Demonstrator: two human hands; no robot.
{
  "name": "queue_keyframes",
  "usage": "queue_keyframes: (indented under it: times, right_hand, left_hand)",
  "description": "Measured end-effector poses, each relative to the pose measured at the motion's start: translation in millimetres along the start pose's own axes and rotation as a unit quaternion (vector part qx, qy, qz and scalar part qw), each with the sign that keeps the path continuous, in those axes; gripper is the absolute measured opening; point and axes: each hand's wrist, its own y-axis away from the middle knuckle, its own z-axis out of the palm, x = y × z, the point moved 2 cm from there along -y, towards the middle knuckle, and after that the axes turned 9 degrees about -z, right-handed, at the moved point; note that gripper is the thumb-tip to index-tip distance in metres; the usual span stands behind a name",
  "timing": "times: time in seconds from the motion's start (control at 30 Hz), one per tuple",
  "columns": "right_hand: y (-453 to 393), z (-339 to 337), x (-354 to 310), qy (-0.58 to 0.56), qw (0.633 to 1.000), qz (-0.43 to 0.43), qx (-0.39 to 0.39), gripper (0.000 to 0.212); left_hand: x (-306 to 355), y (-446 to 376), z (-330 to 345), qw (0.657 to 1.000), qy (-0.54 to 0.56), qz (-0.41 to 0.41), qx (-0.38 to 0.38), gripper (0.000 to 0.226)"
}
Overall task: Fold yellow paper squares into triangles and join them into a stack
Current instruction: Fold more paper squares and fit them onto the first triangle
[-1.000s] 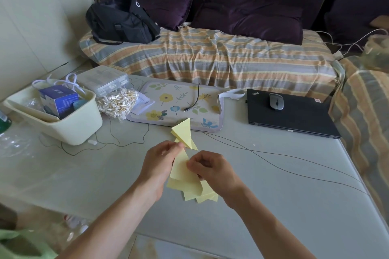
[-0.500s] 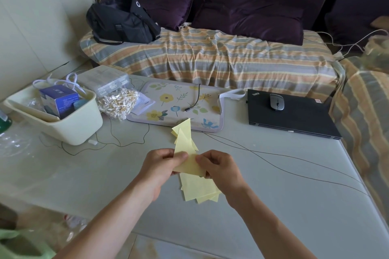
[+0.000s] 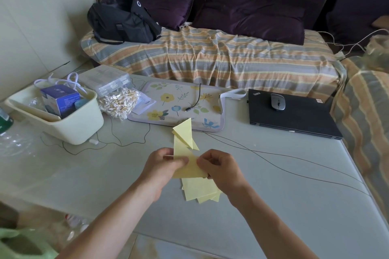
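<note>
The left hand [image 3: 163,165] and the right hand [image 3: 221,169] meet above the middle of the tabletop [image 3: 273,206], a little toward its near edge. Both hands pinch the same yellow paper sheet [image 3: 186,164] with curled fingers and thumb: the left hand holds its left side, the right hand holds its right side. The sheet goes up from the hands as a narrow strip, so it looks partly folded. Behind its upper end I see the folded yellow triangles [image 3: 185,132], with one tip pointing away toward the far edge; I cannot tell whether they lie on the tabletop or touch the held sheet. Under the right hand, a loose pile of flat yellow paper squares [image 3: 200,190] lies on the tabletop, the sheets a little turned against each other.

At the left edge of the tabletop stands a cream plastic tub [image 3: 73,120] with a blue box [image 3: 60,96] inside. Just beside it, toward the far edge, are a bag of cotton swabs [image 3: 120,103] and a clear plastic case [image 3: 105,80]. A floral mat [image 3: 181,105] lies at the middle of the far edge. At the far right corner lies a closed black laptop [image 3: 294,120] with a grey mouse [image 3: 277,101] on top. Thin dark cables [image 3: 294,164] run over the right half of the tabletop.
</note>
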Motion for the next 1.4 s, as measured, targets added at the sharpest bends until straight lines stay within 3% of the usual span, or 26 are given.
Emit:
queue_keyframes:
  times: [0.1, 0.23, 0.37, 0.47, 0.6, 0.77, 0.93, 1.1, 1.4]
  right_hand:
    - [2, 1, 2, 0.095, 0.995, -0.011, -0.015, 0.011]
    - [2, 2, 3, 0.146, 0.989, -0.027, 0.000, 0.010]
    - [-3, -5, 6, 0.026, 0.997, 0.015, 0.067, 0.006]
    - [-3, -9, 8, -0.051, 0.992, 0.038, 0.108, 0.025]
    - [-1, -7, 7, -0.071, 0.993, 0.042, 0.086, 0.032]
    - [2, 0, 1, -0.099, 0.993, 0.048, 0.044, 0.025]
    - [1, -4, 0, -0.082, 0.996, 0.039, 0.017, 0.012]
    - [2, 0, -1, -0.080, 0.995, 0.041, -0.037, 0.008]
    - [2, 0, -5, -0.129, 0.991, 0.024, 0.013, 0.019]
  left_hand:
    - [-1, 1, -2, 0.999, -0.018, 0.004, 0.033, 0.045]
    - [-1, -4, -7, 0.999, -0.030, 0.009, 0.018, 0.022]
    - [-1, -2, -7, 1.000, -0.011, -0.015, 0.009, 0.013]
    - [-3, 0, -5, 0.996, -0.066, -0.053, -0.034, 0.012]
    - [-10, 6, 4, 0.978, -0.143, -0.099, -0.115, 0.012]
    - [-6, 5, 3, 0.994, -0.063, -0.059, -0.060, 0.007]
    - [-5, 3, 3, 0.995, -0.021, -0.062, -0.075, 0.013]
    - [3, -2, 0, 0.998, 0.063, -0.016, -0.004, 0.005]
    - [3, -5, -3, 0.990, 0.134, -0.036, 0.009, 0.005]
